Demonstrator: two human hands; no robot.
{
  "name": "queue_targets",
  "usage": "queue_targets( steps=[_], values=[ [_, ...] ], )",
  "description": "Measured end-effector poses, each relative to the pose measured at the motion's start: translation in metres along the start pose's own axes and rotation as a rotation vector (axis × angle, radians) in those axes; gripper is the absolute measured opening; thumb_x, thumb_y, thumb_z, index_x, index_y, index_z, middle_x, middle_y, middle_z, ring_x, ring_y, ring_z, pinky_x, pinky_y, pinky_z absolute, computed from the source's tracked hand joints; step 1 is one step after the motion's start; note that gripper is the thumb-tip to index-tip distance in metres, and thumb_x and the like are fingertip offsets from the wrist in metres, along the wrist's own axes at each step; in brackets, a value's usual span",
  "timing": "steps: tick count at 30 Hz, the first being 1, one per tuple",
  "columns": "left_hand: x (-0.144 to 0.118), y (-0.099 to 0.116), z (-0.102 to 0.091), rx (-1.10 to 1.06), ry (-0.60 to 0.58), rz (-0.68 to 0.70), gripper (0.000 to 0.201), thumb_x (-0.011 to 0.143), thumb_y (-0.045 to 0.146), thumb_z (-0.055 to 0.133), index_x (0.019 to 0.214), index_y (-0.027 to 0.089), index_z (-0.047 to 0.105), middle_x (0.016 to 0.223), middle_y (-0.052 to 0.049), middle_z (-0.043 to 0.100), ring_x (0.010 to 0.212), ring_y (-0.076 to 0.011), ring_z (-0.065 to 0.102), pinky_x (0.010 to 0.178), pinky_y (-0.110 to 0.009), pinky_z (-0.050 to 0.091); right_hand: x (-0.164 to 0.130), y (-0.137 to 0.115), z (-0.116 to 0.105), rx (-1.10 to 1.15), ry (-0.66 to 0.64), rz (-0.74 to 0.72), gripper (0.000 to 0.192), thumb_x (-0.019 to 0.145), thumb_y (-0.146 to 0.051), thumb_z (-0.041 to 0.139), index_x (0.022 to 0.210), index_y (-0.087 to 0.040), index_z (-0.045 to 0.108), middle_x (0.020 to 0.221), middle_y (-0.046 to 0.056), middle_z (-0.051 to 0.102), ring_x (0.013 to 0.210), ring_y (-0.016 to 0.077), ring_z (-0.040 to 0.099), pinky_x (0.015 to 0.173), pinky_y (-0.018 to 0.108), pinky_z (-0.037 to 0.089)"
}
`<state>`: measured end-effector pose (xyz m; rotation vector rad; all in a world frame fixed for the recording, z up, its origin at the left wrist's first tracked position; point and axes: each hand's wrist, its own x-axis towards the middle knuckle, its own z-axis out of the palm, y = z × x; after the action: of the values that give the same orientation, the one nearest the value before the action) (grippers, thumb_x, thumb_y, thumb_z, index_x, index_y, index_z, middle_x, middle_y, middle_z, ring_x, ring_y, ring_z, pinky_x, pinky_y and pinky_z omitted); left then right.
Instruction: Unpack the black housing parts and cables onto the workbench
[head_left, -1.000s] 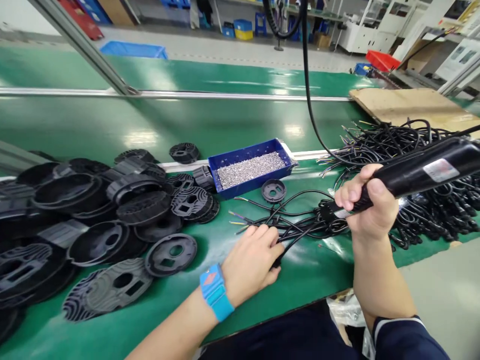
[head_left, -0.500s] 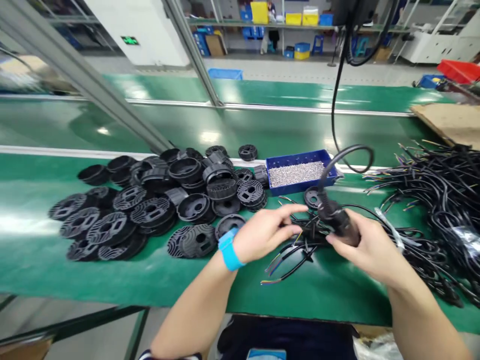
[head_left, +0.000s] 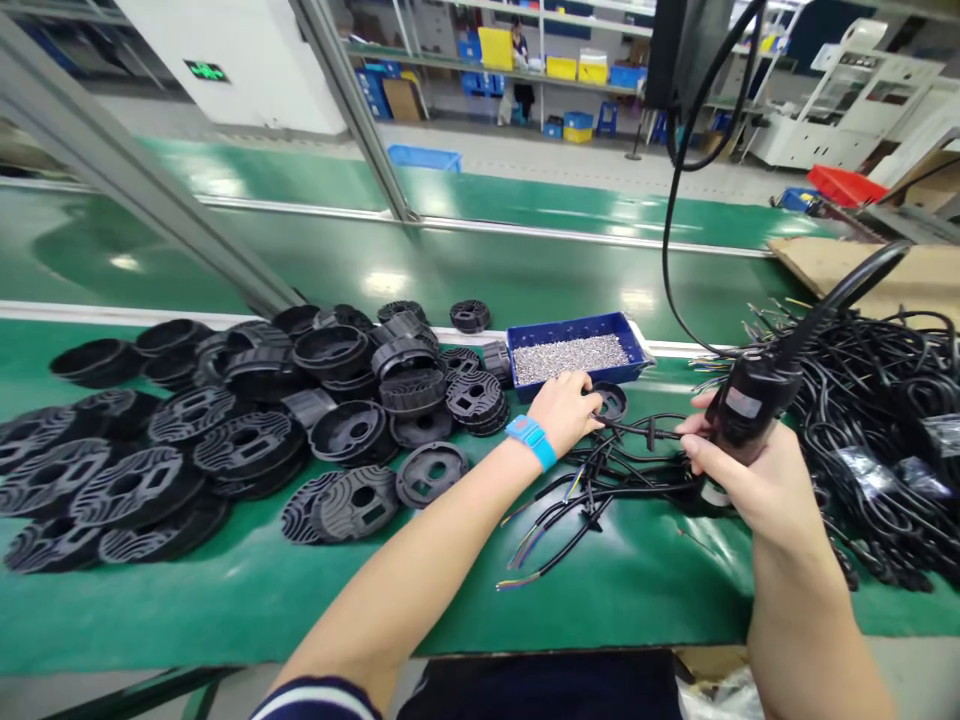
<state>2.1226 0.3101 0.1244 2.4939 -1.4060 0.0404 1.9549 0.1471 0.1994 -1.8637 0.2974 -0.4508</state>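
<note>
My right hand (head_left: pixel 757 480) is wrapped round a black corded electric screwdriver (head_left: pixel 750 400). The thumb and forefinger of that hand also appear to pinch a black cable (head_left: pixel 626 428), which carries a small black cross-shaped grommet. Farther left, my left hand (head_left: pixel 566 412), with a blue wristband, has its fingers closed on the cable's other end, though the fingertips are partly hidden. Just behind those fingers lies a round black housing (head_left: pixel 613 402). Several cables with bared coloured wires (head_left: pixel 555 520) lie on the green tabletop below the hands.
A blue bin (head_left: pixel 574 352) of small metal parts, likely screws, stands behind my left hand. Stacked round black housings (head_left: pixel 247 440) cover the left side. A heap of black cables (head_left: pixel 885 430) lies on the right. From above hangs a black cord (head_left: pixel 670 240); a metal post (head_left: pixel 352 110) rises behind.
My left hand has moved up toward the bin and closed on the cable end. My right hand has moved right, turning the screwdriver so its cord end points up and right.
</note>
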Motion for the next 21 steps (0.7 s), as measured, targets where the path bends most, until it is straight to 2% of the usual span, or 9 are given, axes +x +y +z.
queue_targets(
  steps=[3,6,9,11,13,16,18,21],
  values=[
    [0.005,0.003,0.007,-0.051,0.005,-0.026,0.017,0.085,0.031,0.072,0.093,0.016,0.072,0.128,-0.016,0.054,0.110,-0.0292,0.057,0.094,-0.043,0.048,0.001,0.003,-0.004,0.062,0.015,-0.021,0.036,0.080,-0.030,0.077,0.111,-0.020,0.062,0.089,0.003,0.068,0.061,0.0115,0.059,0.057,0.026,0.051],
    [-0.006,0.003,0.003,-0.169,0.029,-0.001,0.013,0.087,0.025,0.069,0.093,0.014,0.067,0.133,-0.019,0.055,0.124,-0.0309,0.052,0.104,-0.045,0.044,0.002,0.004,-0.008,0.145,0.030,-0.026,0.037,0.080,-0.029,0.078,0.112,-0.021,0.062,0.087,0.002,0.067,0.058,0.0111,0.059,0.055,0.026,0.050],
    [-0.033,-0.001,-0.012,-0.407,0.160,-0.048,0.012,0.091,0.027,0.063,0.085,0.017,0.061,0.133,-0.016,0.059,0.136,-0.0318,0.042,0.108,-0.050,0.038,0.002,0.003,-0.013,0.228,0.023,-0.022,0.037,0.080,-0.028,0.078,0.112,-0.021,0.061,0.087,0.002,0.066,0.058,0.0114,0.059,0.054,0.026,0.050],
    [-0.055,-0.003,-0.021,-0.695,0.310,-0.187,0.021,0.093,0.035,0.060,0.081,0.019,0.057,0.137,-0.014,0.057,0.138,-0.0318,0.039,0.111,-0.053,0.034,0.002,0.003,-0.017,0.278,-0.003,-0.013,0.037,0.080,-0.027,0.078,0.113,-0.022,0.061,0.087,0.001,0.065,0.058,0.0112,0.059,0.054,0.026,0.049],
    [-0.076,-0.002,-0.026,-1.143,0.420,-0.333,0.028,0.092,0.045,0.061,0.082,0.019,0.058,0.133,-0.012,0.060,0.132,-0.0298,0.046,0.110,-0.050,0.036,0.002,0.004,-0.019,0.310,-0.042,0.004,0.038,0.080,-0.027,0.078,0.113,-0.023,0.061,0.088,0.001,0.065,0.057,0.0108,0.059,0.053,0.025,0.050],
    [-0.098,0.004,-0.025,-1.816,0.424,-0.451,0.034,0.087,0.051,0.068,0.102,0.021,0.064,0.124,-0.007,0.065,0.115,-0.0227,0.059,0.097,-0.037,0.050,0.001,0.005,-0.021,0.323,-0.124,0.029,0.038,0.079,-0.026,0.079,0.112,-0.023,0.061,0.087,0.001,0.065,0.058,0.0110,0.059,0.052,0.024,0.051],
    [-0.104,0.009,-0.022,-2.057,0.410,-0.475,0.040,0.085,0.048,0.072,0.118,0.026,0.064,0.129,-0.004,0.063,0.112,-0.0188,0.061,0.091,-0.032,0.053,0.001,0.005,-0.021,0.318,-0.172,0.040,0.038,0.079,-0.026,0.079,0.112,-0.023,0.060,0.086,0.001,0.065,0.059,0.0113,0.059,0.052,0.024,0.051],
    [-0.107,0.012,-0.019,-2.192,0.405,-0.430,0.050,0.087,0.045,0.071,0.134,0.036,0.056,0.137,0.000,0.059,0.112,-0.0154,0.062,0.093,-0.030,0.054,0.000,0.003,-0.022,0.306,-0.209,0.061,0.037,0.079,-0.027,0.079,0.111,-0.023,0.060,0.085,0.001,0.065,0.060,0.0114,0.059,0.052,0.023,0.052]
  ],
)
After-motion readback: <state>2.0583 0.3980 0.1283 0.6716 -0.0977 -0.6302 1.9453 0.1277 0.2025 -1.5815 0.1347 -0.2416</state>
